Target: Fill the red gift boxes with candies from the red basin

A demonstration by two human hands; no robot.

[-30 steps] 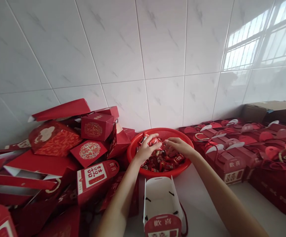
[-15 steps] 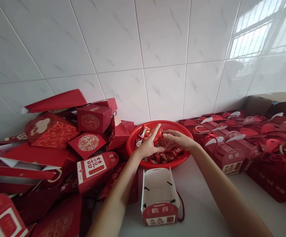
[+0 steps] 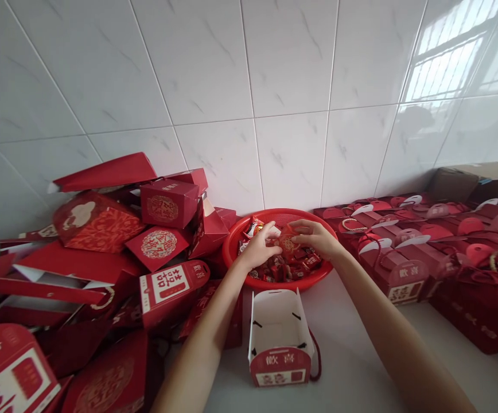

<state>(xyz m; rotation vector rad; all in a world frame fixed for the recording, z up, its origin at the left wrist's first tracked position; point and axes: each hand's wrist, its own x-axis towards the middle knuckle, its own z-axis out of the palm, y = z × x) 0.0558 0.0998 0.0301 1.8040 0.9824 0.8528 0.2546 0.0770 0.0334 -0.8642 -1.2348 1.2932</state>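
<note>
Right hand (image 3: 318,238) pinches one red packet (image 3: 290,242) over one basket (image 3: 282,218); left hand (image 3: 259,249), grip unclear.

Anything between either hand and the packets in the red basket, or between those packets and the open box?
Nothing visible blocks the left hand or right hand from the packets; both are over the red basket. Between packets and open box stand the basket's near rim and the box's raised far flap.
</note>
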